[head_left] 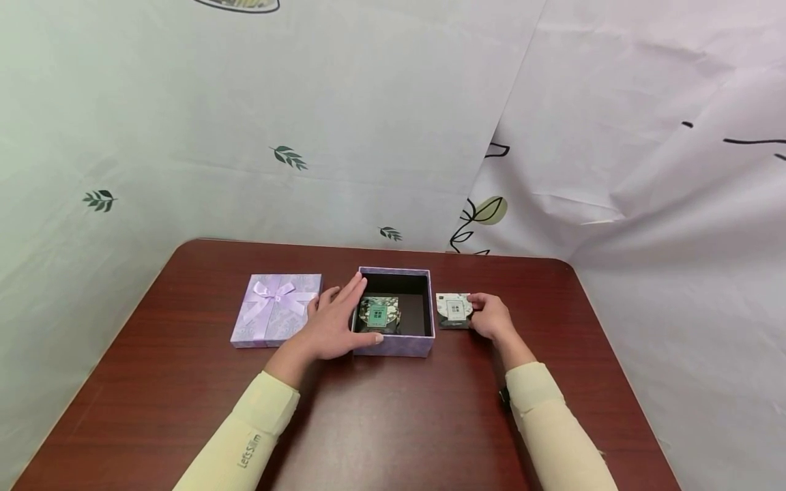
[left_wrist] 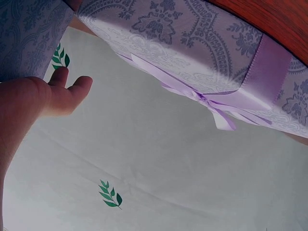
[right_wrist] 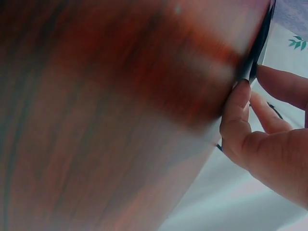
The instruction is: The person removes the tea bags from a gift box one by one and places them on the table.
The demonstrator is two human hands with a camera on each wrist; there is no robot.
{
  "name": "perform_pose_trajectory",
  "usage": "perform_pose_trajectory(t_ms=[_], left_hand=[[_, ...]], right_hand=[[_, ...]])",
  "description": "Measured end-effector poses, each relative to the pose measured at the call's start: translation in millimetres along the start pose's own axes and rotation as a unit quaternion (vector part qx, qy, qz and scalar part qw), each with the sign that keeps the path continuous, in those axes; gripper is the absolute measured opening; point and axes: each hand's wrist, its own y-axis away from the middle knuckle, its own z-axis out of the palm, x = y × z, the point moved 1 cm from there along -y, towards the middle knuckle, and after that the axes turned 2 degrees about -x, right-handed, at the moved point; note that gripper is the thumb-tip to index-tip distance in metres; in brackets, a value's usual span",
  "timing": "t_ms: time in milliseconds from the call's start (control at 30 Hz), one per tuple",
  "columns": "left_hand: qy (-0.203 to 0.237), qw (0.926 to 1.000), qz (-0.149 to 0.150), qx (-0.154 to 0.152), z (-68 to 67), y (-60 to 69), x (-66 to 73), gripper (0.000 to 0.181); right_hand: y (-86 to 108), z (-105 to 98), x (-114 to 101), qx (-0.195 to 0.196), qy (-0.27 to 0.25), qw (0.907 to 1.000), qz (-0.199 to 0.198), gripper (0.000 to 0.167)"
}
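Observation:
An open purple box [head_left: 393, 346] with a dark inside stands in the middle of the table. In it, at the left, lies a flat square packet with a green label [head_left: 377, 315]. My left hand [head_left: 334, 327] rests against the box's left side, its fingers stretched along the left wall and its thumb over the front rim. To the right of the box, my right hand [head_left: 491, 317] pinches the right edge of a white and black square packet [head_left: 454, 311]. In the right wrist view that packet [right_wrist: 260, 43] shows edge-on as a thin dark sheet between thumb and fingers.
A purple patterned lid [head_left: 279, 327] with a ribbon bow lies left of the box, close to the left hand. Everything rests on a reddish-brown table [head_left: 393, 416]. Behind it hangs a pale cloth [head_left: 344, 198] with leaf prints.

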Motion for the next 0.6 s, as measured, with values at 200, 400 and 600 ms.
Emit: perform_pose_trajectory(t_ms=[200,400,600], left_hand=[[0.001,1.0000,0.003,0.002,0.1,-0.3,0.0,0.112],[0.001,1.0000,0.002,0.000,-0.4,-0.3,0.7,0.112],[0.002,1.0000,-0.003,-0.002,-0.7,0.3,1.0,0.112]], right_hand=[[1.2,-0.9,-0.5,0.006,0.002,1.0000,-0.001,0.050],[2.9,-1.7,-0.7,0.010,0.003,0.9999,0.000,0.050],[4.8,-2.0,-2.2,0.021,-0.002,0.9998,0.002,0.052]])
